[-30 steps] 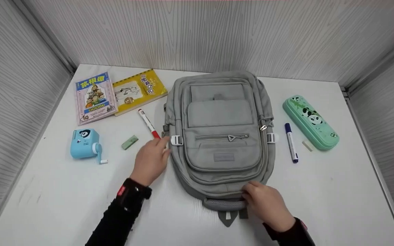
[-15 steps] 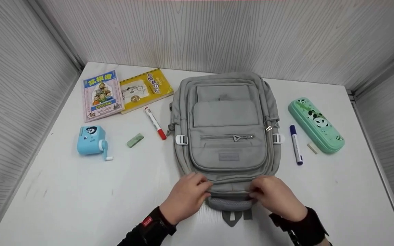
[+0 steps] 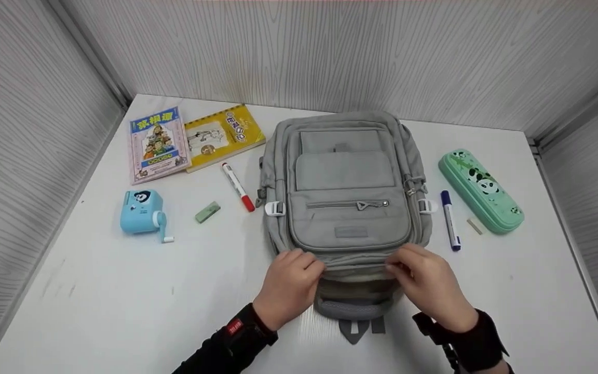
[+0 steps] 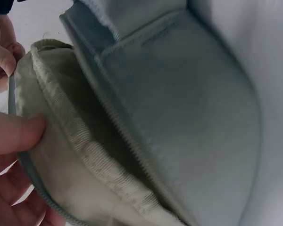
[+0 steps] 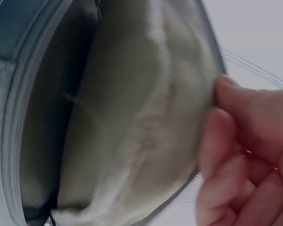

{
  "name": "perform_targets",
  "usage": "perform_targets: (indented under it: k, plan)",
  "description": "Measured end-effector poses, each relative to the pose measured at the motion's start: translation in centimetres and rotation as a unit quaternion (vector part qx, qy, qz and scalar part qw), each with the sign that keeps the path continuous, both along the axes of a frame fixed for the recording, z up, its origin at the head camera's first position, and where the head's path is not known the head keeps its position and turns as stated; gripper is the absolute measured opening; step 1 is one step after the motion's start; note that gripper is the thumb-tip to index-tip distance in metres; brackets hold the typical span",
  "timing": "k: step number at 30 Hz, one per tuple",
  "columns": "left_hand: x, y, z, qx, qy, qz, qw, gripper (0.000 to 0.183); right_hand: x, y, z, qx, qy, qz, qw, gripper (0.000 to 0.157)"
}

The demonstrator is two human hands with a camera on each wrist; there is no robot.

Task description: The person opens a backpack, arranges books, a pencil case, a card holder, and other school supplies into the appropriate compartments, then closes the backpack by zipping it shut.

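Inside, the backpack [image 3: 348, 208] stays dark; hands cover its opening edge.

Grey backpack [image 3: 348, 192], panda-print mint case [image 3: 480, 189]

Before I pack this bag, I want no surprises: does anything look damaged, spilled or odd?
Nothing stands out. Both hands, left hand and right hand, hold the backpack open at its near end; the lining looks intact. Books, markers and pencil case lie tidily around it.
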State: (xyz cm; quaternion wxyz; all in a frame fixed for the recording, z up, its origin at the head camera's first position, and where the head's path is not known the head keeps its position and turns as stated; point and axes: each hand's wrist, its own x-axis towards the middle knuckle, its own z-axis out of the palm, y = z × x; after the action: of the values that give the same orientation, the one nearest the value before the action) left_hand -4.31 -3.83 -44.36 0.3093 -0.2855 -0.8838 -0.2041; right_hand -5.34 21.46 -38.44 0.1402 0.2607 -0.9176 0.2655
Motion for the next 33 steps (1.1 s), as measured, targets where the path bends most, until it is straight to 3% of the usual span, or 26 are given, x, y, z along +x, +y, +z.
perform_targets:
  k: [5,9,14,21,27,30,33]
  plan:
    - [-1.4,0.2,1.5,0.018,0.061,0.006,0.9979,0.017,-0.3,0.9,-0.4,-0.013,0.039,0.01,0.999,0.022]
    - [-2.3,0.4,2.6,0.017,0.088,0.016,0.9958,0.016,-0.5,1.4,-0.7,-0.004,0.065,0.014,0.998,0.028]
    - [-3.3,0.5,3.7,0.021,0.114,0.035,0.9926,0.015,-0.9,1.5,-1.4,-0.003,0.093,-0.013,0.996,0.035]
    - [-3.9,0.6,3.9,0.028,0.135,0.052,0.9891,0.014,-1.6,1.0,-2.0,-0.05,0.146,-0.07,0.986,0.024]
    - [-4.0,-0.1,3.5,0.027,0.101,0.009,0.9945,0.015,-2.1,0.9,-2.0,-0.064,0.151,-0.083,0.983,0.025]
    - [-4.0,-1.0,3.4,0.01,0.057,-0.042,0.9975,0.015,-2.2,1.0,-1.9,-0.066,0.146,-0.07,0.984,0.029]
    - [-4.4,-2.2,3.4,-0.001,-0.012,-0.109,0.994,0.013,-2.3,1.1,-1.8,-0.074,0.138,-0.057,0.986,0.03]
